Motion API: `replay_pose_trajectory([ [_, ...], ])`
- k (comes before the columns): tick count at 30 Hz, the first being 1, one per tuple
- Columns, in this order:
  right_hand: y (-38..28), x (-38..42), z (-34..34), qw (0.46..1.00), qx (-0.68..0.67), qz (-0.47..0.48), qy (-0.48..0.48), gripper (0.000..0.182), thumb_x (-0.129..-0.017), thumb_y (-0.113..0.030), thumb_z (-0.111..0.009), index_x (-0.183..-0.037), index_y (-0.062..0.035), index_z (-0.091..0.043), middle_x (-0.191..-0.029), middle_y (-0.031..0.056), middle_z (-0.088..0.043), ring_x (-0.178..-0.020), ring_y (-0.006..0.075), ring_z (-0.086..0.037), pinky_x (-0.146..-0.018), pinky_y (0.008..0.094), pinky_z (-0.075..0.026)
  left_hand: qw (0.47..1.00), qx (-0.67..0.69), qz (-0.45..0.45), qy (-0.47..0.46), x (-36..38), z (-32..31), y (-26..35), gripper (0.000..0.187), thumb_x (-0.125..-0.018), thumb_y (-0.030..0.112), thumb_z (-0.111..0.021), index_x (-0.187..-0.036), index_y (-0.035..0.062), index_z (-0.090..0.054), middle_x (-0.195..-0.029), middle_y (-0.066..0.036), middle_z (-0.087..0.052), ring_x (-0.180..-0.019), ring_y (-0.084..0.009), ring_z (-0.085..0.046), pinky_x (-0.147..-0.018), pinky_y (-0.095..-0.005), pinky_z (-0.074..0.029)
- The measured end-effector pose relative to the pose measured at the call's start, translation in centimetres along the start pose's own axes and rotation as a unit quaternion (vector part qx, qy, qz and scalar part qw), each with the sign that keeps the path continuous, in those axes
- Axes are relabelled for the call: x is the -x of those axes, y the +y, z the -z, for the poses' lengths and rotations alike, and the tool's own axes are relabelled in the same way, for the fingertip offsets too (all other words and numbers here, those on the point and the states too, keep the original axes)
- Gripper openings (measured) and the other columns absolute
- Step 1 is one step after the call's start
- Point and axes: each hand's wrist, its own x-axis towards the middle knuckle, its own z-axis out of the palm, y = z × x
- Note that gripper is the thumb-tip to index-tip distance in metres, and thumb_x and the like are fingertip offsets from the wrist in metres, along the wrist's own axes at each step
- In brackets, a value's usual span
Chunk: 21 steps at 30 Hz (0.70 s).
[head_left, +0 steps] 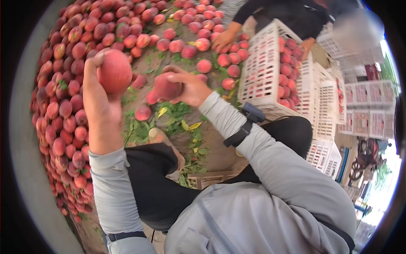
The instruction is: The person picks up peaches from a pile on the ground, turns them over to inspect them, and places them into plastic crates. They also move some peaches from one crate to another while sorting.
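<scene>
My left hand point(99, 91) is raised and wrapped round a large red peach point(115, 72), seen close to the camera. In my right hand point(190, 86) is a second, darker peach point(167, 87), gripped between thumb and fingers. Both peaches are held up above the ground, apart from each other. Below them a few loose peaches point(143, 112) lie among green and yellow leaves point(173, 116). To the left of my left hand rises a big heap of peaches point(63, 110).
A white plastic crate point(262, 63) of peaches stands at the right, with more crates point(323, 95) behind it. Across from me, a co-worker's hand point(223, 41) touches peaches on the ground; their other hand point(307, 45) is at the crate. Stacked crates point(370, 93) stand farther right.
</scene>
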Motion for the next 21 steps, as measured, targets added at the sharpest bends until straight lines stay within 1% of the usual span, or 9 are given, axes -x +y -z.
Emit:
replay_pose_trajectory([
  [2,-0.3,1.2,-1.4,0.997,-0.035,0.013,0.070,0.027,-0.087,-0.013,-0.063,-0.112,-0.0076,-0.055,-0.110,0.0115,-0.061,-0.100,0.0269,-0.064,-0.086,0.0499,-0.055,0.996,-0.089,-0.010,-0.017,-0.1,-0.7,-1.2,0.044,-0.087,0.031,-0.056,-0.122,0.0039,-0.055,-0.117,-0.010,-0.059,-0.102,-0.0234,-0.062,-0.084,-0.0378,-0.054],
  [4,0.5,1.1,-0.3,0.989,0.067,0.086,0.104,0.020,-0.090,-0.016,-0.056,-0.106,-0.0039,-0.059,-0.101,0.0094,-0.064,-0.092,0.0223,-0.066,-0.083,0.0426,-0.056,0.983,-0.161,0.000,-0.093,0.1,-1.6,-2.1,0.042,-0.089,0.032,-0.055,-0.122,0.0053,-0.057,-0.117,-0.006,-0.058,-0.106,-0.0178,-0.058,-0.087,-0.0326,-0.051],
  [5,0.1,1.8,-1.2,0.989,-0.049,0.049,0.130,0.022,-0.091,-0.017,-0.053,-0.104,-0.0019,-0.060,-0.097,0.0090,-0.065,-0.091,0.0212,-0.066,-0.083,0.0404,-0.056,0.974,-0.193,-0.021,-0.114,0.9,-2.8,-2.6,0.039,-0.088,0.028,-0.056,-0.119,0.0042,-0.058,-0.113,-0.006,-0.059,-0.102,-0.0171,-0.058,-0.084,-0.0315,-0.051],
  [6,-0.3,2.4,-1.7,0.988,-0.048,0.048,0.136,0.022,-0.090,-0.017,-0.053,-0.105,-0.0017,-0.060,-0.098,0.0092,-0.065,-0.090,0.0215,-0.067,-0.082,0.0401,-0.056,0.964,-0.226,-0.046,-0.130,1.6,-4.0,-2.8,0.036,-0.087,0.024,-0.057,-0.115,0.0030,-0.059,-0.109,-0.007,-0.059,-0.099,-0.0165,-0.058,-0.081,-0.0304,-0.052],
  [12,-3.3,9.6,-5.3,0.991,-0.088,0.092,0.035,0.042,-0.095,-0.036,-0.054,-0.123,-0.0051,-0.052,-0.109,0.0104,-0.064,-0.092,0.0207,-0.067,-0.082,0.0407,-0.057,0.866,-0.370,-0.181,-0.283,3.5,-8.8,-5.8,0.042,-0.077,0.013,-0.058,-0.118,0.0006,-0.057,-0.113,-0.008,-0.058,-0.103,-0.0179,-0.055,-0.093,-0.0297,-0.043],
  [15,-4.1,12.7,-5.4,0.997,-0.014,0.073,0.008,0.066,-0.091,-0.057,-0.055,-0.134,-0.0083,-0.044,-0.117,0.0084,-0.060,-0.103,0.0195,-0.063,-0.087,0.0398,-0.055,0.832,-0.402,-0.103,-0.369,4.8,-9.8,-7.5,0.045,-0.074,0.011,-0.059,-0.118,0.0019,-0.056,-0.111,-0.008,-0.057,-0.103,-0.0167,-0.054,-0.093,-0.0288,-0.043],
  [17,-3.7,13.8,-4.3,0.997,-0.020,0.072,0.019,0.066,-0.090,-0.056,-0.057,-0.134,-0.0087,-0.043,-0.117,0.0081,-0.060,-0.103,0.0194,-0.063,-0.086,0.0397,-0.055,0.813,-0.419,-0.061,-0.400,5.3,-10.6,-8.0,0.049,-0.074,0.013,-0.061,-0.121,0.0031,-0.056,-0.118,-0.009,-0.056,-0.111,-0.0192,-0.053,-0.097,-0.0305,-0.041],
  [20,-3.4,15.0,-2.8,0.995,-0.063,0.062,0.051,0.063,-0.088,-0.052,-0.062,-0.133,-0.0113,-0.045,-0.116,0.0085,-0.060,-0.102,0.0199,-0.063,-0.084,0.0409,-0.056,0.792,-0.387,-0.107,-0.461,5.1,-11.1,-9.1,0.054,-0.075,0.016,-0.063,-0.126,0.0029,-0.054,-0.130,-0.012,-0.051,-0.123,-0.0225,-0.047,-0.104,-0.0339,-0.036],
  [21,-3.7,15.4,-2.5,0.990,-0.075,0.105,0.047,0.062,-0.087,-0.051,-0.064,-0.132,-0.0123,-0.046,-0.115,0.0085,-0.060,-0.101,0.0209,-0.063,-0.083,0.0422,-0.056,0.815,-0.342,-0.048,-0.465,5.9,-11.7,-8.9,0.059,-0.077,0.021,-0.066,-0.131,0.0025,-0.051,-0.139,-0.014,-0.045,-0.131,-0.0245,-0.039,-0.109,-0.0370,-0.031],
])
